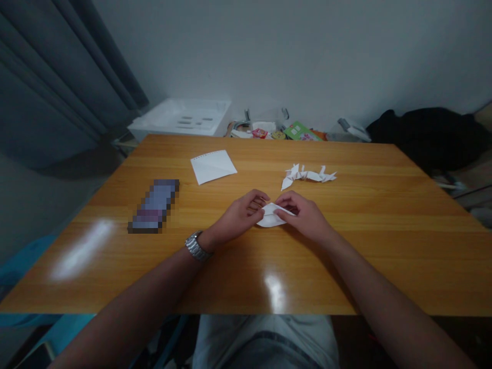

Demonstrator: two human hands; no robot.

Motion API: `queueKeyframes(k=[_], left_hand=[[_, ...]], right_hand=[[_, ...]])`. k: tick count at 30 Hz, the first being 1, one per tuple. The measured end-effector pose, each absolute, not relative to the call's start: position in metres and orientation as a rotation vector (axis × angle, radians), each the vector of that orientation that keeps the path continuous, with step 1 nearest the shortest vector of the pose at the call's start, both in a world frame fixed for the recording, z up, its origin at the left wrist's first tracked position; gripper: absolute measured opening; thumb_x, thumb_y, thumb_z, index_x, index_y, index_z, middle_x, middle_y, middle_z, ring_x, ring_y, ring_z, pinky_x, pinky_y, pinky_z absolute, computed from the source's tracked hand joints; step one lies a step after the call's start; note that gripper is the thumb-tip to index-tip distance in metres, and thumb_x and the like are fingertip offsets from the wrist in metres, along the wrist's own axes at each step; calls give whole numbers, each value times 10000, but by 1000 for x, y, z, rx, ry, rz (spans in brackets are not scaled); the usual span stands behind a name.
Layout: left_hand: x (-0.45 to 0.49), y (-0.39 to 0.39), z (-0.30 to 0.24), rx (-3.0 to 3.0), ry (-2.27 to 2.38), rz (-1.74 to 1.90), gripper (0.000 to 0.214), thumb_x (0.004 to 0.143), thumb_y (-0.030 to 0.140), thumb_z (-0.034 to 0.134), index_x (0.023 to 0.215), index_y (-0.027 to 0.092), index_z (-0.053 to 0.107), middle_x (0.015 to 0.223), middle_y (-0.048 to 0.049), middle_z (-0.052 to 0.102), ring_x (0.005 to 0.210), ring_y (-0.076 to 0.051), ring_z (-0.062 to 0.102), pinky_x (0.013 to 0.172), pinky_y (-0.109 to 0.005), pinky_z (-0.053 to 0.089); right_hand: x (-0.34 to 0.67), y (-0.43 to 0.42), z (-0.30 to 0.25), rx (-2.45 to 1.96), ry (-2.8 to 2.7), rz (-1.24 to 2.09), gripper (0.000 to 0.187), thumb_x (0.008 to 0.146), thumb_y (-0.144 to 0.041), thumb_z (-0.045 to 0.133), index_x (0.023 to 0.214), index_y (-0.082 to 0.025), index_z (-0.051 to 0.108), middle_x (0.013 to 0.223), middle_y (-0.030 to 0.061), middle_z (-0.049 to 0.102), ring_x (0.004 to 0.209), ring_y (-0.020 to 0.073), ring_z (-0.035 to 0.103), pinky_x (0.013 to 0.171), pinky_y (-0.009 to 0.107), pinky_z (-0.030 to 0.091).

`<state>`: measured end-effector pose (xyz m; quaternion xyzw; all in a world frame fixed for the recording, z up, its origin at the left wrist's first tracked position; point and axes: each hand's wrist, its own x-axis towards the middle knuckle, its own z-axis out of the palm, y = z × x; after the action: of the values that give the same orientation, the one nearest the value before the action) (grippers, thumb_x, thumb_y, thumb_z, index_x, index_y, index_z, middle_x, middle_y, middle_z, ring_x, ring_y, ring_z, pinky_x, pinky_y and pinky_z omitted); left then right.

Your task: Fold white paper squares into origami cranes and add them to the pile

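Note:
Between my two hands is a small piece of folded white paper [271,219], just above the wooden table. My left hand [246,212] pinches its left edge, thumb on top and fingers behind. From the other side my right hand [303,212] grips the paper the same way, its thumb lying across the upper face. The far side of the paper is partly hidden by my fingers. Beyond my right hand lie several folded white paper figures [309,176] in a row. A flat white paper sheet [213,167] with a perforated edge rests farther back on the left.
A blurred-out phone-like device [156,205] lies on the left of the wooden table [365,205]. Behind the table's far edge stand a white plastic tray [180,110], a green packet [302,131] and other small items. Black cloth [426,136] lies at the back right.

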<state>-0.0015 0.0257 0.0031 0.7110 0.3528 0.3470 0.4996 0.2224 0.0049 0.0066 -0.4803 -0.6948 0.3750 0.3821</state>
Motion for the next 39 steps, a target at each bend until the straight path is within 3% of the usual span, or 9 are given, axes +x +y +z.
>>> queueKeyframes(k=[5,14,19,26,39], left_hand=[[1,22,7,1749,914,807,229,939,374,637,1024,163,671,962,-59,726,839,-159,692,724,-255,563],[3,22,13,1777,1007,890,193,930,336,644,926,149,690,869,-43,733,781,-147,673,700,-237,537],[2,24,14,1757,1017,935,198,929,339,633,901,146,663,858,-43,726,769,-144,666,696,-238,536],[0,23,8,1795,973,886,203,945,347,620,990,157,676,908,-44,727,824,-155,683,721,-246,549],[-5,27,8,1854,943,802,234,945,389,648,948,162,704,904,-48,738,798,-153,672,710,-249,529]], right_hand=[[223,0,13,-1248,-1915,886,161,892,-290,676,1045,-240,666,990,51,755,900,215,712,812,352,545],[222,3,8,-1237,-1757,911,235,848,-367,745,1023,-226,678,999,56,755,911,224,710,813,351,541],[224,4,11,-1297,-1778,946,226,897,-412,682,920,-197,748,849,40,745,750,195,658,691,313,489],[225,3,11,-1310,-1798,975,261,903,-436,676,883,-191,764,810,34,744,719,191,640,642,293,451],[228,4,11,-1231,-1810,1192,267,913,-429,667,967,-215,818,965,72,807,829,234,721,777,370,549]])
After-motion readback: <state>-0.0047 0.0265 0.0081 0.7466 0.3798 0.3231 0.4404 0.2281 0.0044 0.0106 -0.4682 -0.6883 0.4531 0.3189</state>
